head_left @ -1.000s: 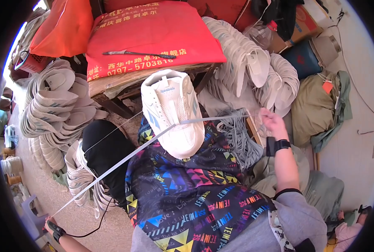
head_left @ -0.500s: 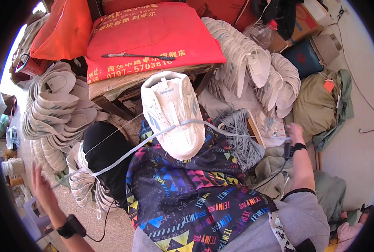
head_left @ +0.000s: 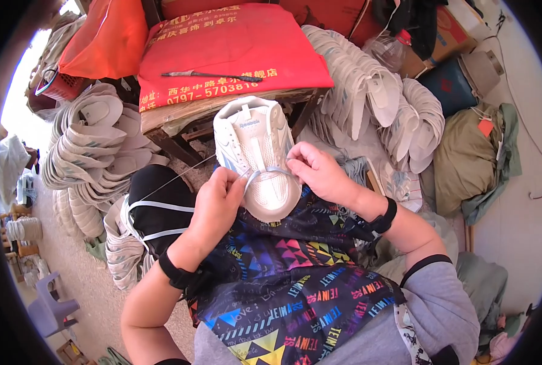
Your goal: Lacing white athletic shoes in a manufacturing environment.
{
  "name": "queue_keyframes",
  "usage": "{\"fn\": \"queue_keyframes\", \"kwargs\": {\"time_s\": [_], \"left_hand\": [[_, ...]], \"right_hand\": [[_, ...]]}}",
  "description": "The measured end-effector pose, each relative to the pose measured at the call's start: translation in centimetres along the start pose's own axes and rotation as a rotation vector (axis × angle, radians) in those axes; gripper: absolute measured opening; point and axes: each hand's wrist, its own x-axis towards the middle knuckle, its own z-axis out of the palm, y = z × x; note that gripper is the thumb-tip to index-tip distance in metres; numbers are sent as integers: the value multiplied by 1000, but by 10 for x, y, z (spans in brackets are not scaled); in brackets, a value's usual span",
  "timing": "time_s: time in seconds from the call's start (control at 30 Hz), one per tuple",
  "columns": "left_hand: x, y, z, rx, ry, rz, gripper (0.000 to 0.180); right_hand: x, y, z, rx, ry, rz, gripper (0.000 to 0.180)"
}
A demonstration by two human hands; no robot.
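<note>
A white sneaker (head_left: 259, 143) with pale blue side marks sits in front of me, toe toward my body, above my dark patterned apron (head_left: 295, 292). A grey shoelace (head_left: 268, 170) crosses the front of it at the lowest eyelets. At the shoe's left side, my left hand (head_left: 219, 199) is closed, thumb and forefinger pinching the lace. My right hand (head_left: 318, 173) is at the right eyelet row, its thumb and forefinger pinched by the lace; the exact grip is partly hidden. More lace drapes over a black cloth-covered form (head_left: 161, 191) at the left.
A wooden bench (head_left: 180, 118) covered by a red bag (head_left: 234, 45) stands beyond the shoe, a thin dark tool (head_left: 213, 76) on top. Stacked shoe uppers (head_left: 79, 146) lie left, more uppers (head_left: 350, 76) right. A bundle of grey laces (head_left: 357, 169) is behind my right hand.
Both hands have come inward from wide apart to the sides of the shoe. The lace, stretched far out on both sides before, now hangs slack at the left.
</note>
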Motion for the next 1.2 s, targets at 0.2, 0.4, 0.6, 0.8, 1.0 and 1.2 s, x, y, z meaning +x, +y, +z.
{"fn": "queue_keyframes", "kwargs": {"time_s": [0.2,0.4,0.6,0.8,1.0,1.2], "left_hand": [[-1,7,1,45,17,-11,21],[5,7,4,-165,-44,-114,23],[20,15,-10,-631,-251,-537,22],[20,27,-5,-599,-189,-601,24],[10,23,1,486,150,249,15],[17,26,-2,419,35,160,14]], "right_hand": [[3,1,-3,-119,-8,-104,19],[6,-8,-9,-236,-113,-37,17],[15,-22,-3,-312,-95,-59,19],[13,-46,4,-809,-13,-368,16],[15,-51,-5,-888,-174,-337,15],[22,-57,-11,-1022,-335,-411,11]]}}
